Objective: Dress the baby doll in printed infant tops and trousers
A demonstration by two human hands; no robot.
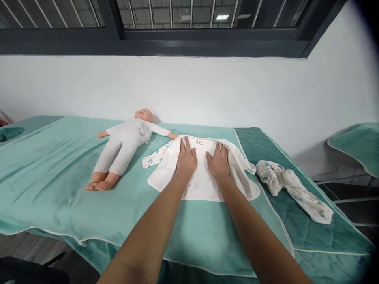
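A white baby shirt (201, 173) lies spread open on the green cover, its inner side up and a small printed label near the collar. Its sleeves, patterned with green figures, stretch out to either side. My left hand (186, 156) rests flat on the left part of the shirt, fingers extended toward the collar. On the right part, my right hand (218, 161) lies with its fingers stretched out on the cloth. To the left, a baby doll (127, 136) in a white body lies on its back, one hand close to the shirt's collar edge.
Crumpled patterned baby trousers (293, 189) lie at the right on a darker green quilted pad (314, 232). The light green cover (53, 189) spreads beneath everything. A white wall (189, 86) and a barred window (207, 39) stand behind the bed.
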